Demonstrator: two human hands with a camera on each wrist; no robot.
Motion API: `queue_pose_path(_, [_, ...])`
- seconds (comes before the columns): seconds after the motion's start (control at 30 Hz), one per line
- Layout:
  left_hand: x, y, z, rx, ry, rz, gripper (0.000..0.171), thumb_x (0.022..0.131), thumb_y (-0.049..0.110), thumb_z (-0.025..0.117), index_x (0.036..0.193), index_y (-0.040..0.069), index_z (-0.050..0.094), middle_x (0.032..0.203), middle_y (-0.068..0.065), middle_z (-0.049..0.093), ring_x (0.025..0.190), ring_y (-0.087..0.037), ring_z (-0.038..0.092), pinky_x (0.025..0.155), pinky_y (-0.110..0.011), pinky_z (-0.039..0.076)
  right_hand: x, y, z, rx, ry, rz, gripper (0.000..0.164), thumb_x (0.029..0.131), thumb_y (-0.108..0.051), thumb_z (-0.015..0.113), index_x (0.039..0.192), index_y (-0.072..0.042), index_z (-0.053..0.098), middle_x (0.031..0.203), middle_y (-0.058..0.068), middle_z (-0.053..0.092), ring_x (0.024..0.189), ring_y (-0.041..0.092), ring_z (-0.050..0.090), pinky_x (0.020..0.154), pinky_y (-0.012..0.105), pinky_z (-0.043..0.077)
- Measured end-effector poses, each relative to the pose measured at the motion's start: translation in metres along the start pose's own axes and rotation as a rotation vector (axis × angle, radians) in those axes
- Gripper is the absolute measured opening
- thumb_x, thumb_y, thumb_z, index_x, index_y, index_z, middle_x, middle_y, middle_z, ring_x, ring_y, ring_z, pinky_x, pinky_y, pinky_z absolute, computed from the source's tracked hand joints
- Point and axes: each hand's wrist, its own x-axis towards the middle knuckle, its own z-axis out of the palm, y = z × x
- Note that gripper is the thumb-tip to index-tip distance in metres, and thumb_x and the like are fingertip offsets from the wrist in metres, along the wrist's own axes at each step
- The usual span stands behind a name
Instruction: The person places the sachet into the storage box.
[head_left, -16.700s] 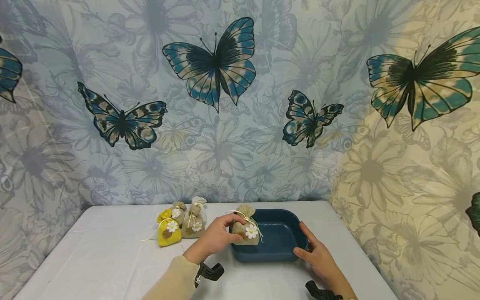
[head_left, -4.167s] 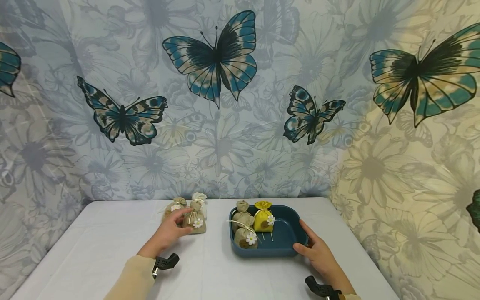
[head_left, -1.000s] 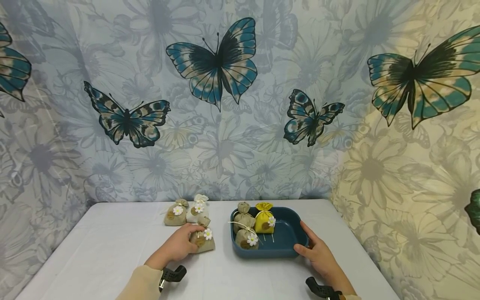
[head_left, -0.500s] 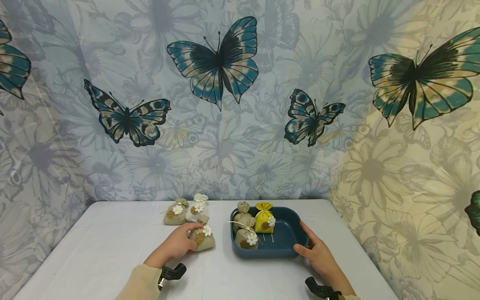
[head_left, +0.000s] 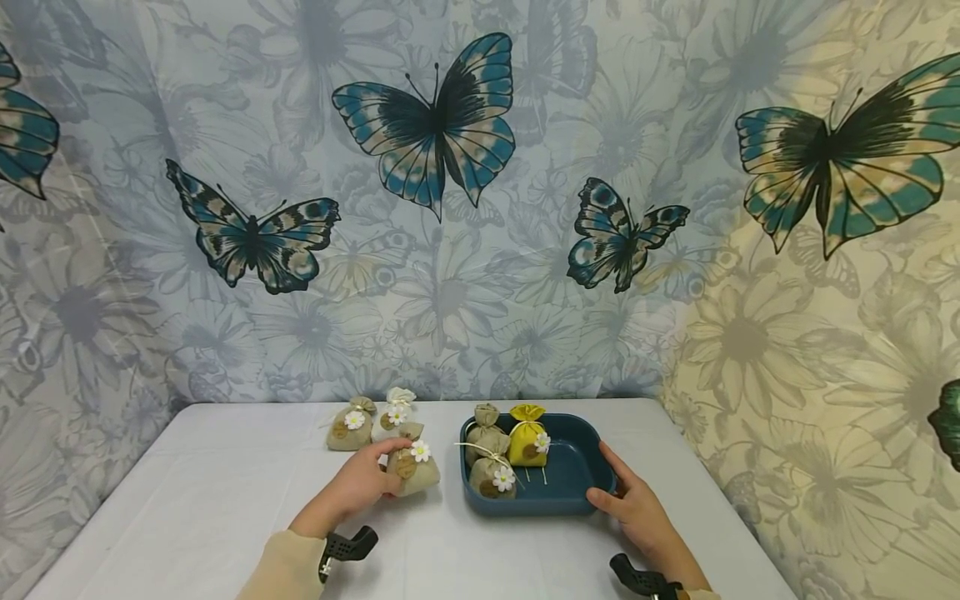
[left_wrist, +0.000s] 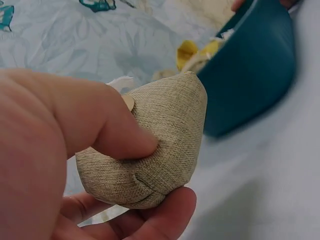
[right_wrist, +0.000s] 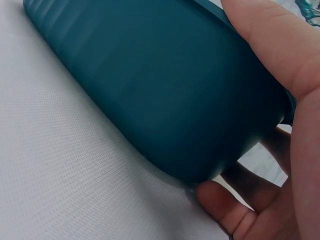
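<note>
My left hand (head_left: 360, 482) pinches a beige burlap sachet (head_left: 417, 472) with a white daisy, left of the blue bin (head_left: 536, 507). Close up in the left wrist view, the thumb presses one side of the sachet (left_wrist: 172, 117) and fingertips support it from below. My right hand (head_left: 637, 508) grips the bin's right end; in the right wrist view the thumb lies at the rim of the bin (right_wrist: 150, 85) and the fingers wrap its end. Inside the bin's left half are two beige sachets (head_left: 487, 442) and a yellow sachet (head_left: 528, 446).
Behind the left hand stand another beige sachet (head_left: 348, 433) and a white sachet (head_left: 397, 408), partly covered by the held one. A white cloth covers the table (head_left: 187, 500). The butterfly-print backdrop (head_left: 450, 333) rises at the table's far edge.
Since the oldest frame, sachets, including the yellow one, have come into the bin. Lately the left hand took a beige sachet, brought it nearer, and now has it slightly higher and further right.
</note>
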Motion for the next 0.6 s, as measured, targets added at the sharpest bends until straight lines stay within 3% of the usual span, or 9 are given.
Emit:
queue_pose_path(0.23, [0.001,0.022,0.004,-0.091,-0.014,0.064,0.068,0.07,-0.006,0.069,0.136,0.007,0.059,0.121,-0.015,0.059,0.079,-0.023,0.059,0.067,-0.044,0.055,0.0,0.0,0.0,-0.01,-0.003,0.001,0.081,0.094,-0.024,0.073,0.16,-0.018,0.026,0.159,0.02,0.024,0.122,0.033,0.051,0.081,0.031,0.049])
queue_pose_path(0.4, [0.006,0.034,0.011,-0.112,-0.01,0.076,0.066,0.073,-0.005,0.068,0.136,0.007,0.059,0.127,-0.016,0.056,0.085,-0.024,0.062,0.071,-0.049,0.056,0.0,0.001,0.0,-0.013,-0.006,-0.002,0.081,0.094,-0.024,0.072,0.16,-0.019,0.026,0.16,0.02,0.024,0.122,0.033,0.05,0.081,0.03,0.049])
queue_pose_path(0.6, [0.013,0.051,0.022,-0.126,-0.059,0.104,0.066,0.076,-0.003,0.069,0.139,0.01,0.057,0.138,-0.015,0.051,0.085,-0.024,0.062,0.072,-0.048,0.055,0.0,0.001,0.0,-0.011,-0.003,0.001,0.081,0.094,-0.024,0.072,0.16,-0.019,0.026,0.159,0.02,0.024,0.124,0.034,0.05,0.082,0.031,0.049])
